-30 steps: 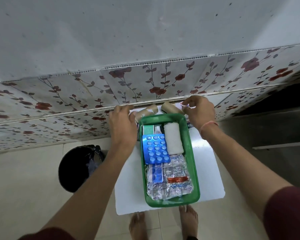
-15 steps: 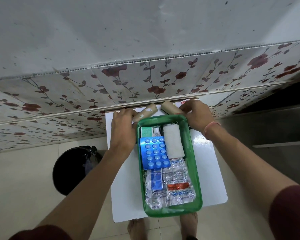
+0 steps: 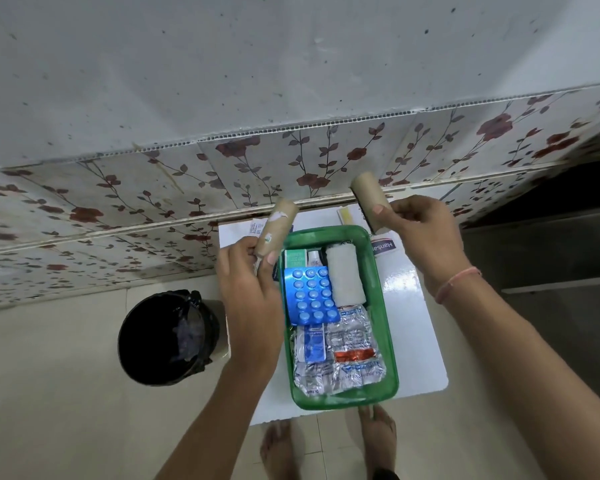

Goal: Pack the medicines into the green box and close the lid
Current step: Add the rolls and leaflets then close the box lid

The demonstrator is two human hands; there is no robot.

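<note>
The green box (image 3: 388, 327) sits open on a small white table (image 3: 420, 334). Inside lie a blue blister pack (image 3: 310, 296), a white gauze roll (image 3: 343, 275), silver pill strips (image 3: 347, 365) and a small green carton (image 3: 296, 258). My left hand (image 3: 250, 292) grips a brown roll (image 3: 276, 233) above the box's far left corner. My right hand (image 3: 420, 233) grips a second brown roll (image 3: 369, 195) above the far right corner. No lid is visible.
A black-lined bin (image 3: 167, 337) stands on the floor left of the table. A floral-tiled wall (image 3: 291, 161) rises just behind it. A Hansaplast packet (image 3: 383, 245) and paper leaflets (image 3: 257, 226) lie at the table's far edge. My bare feet (image 3: 378, 434) show below.
Both hands closed on the two brown rolls behind the box and lifted them off the table; the rolls now tilt upward above the box's far corners.
</note>
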